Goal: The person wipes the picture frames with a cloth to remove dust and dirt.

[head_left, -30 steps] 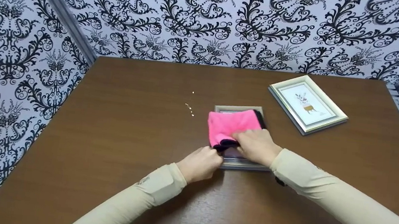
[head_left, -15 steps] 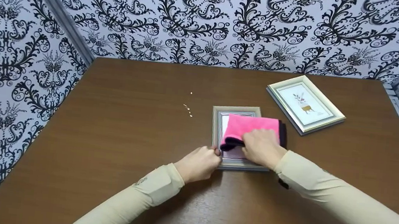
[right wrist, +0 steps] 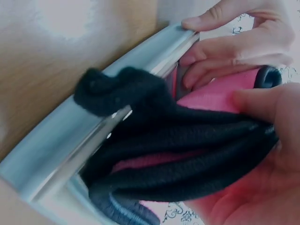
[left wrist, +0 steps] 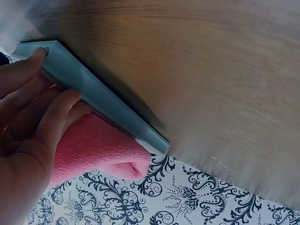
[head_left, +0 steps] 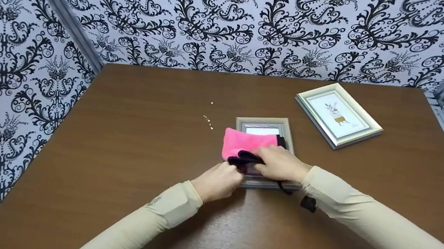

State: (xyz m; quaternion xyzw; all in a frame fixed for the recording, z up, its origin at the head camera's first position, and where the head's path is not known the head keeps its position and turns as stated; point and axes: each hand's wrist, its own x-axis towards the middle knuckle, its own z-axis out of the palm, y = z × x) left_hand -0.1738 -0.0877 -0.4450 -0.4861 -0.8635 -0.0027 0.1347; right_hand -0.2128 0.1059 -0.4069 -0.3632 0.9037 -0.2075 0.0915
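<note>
A picture frame with a pale moulding lies on the brown table, partly covered by a folded pink cloth with black edging. My right hand grips the bunched cloth over the glass. In the right wrist view, the black edging folds out from under that hand onto the moulding. At the near left corner, my left hand holds the frame. The left wrist view has its thumb on the frame's outer side and its fingers over the top, close to the cloth.
A second picture frame, showing a potted plant print, lies at an angle at the back right of the table. Small pale specks dot the wood left of the nearer frame. Patterned walls stand behind and at both sides.
My right hand has swept the cloth right across the frame, then back left past its left edge. The left hand has stayed at the corner, and the frame has not visibly shifted.
</note>
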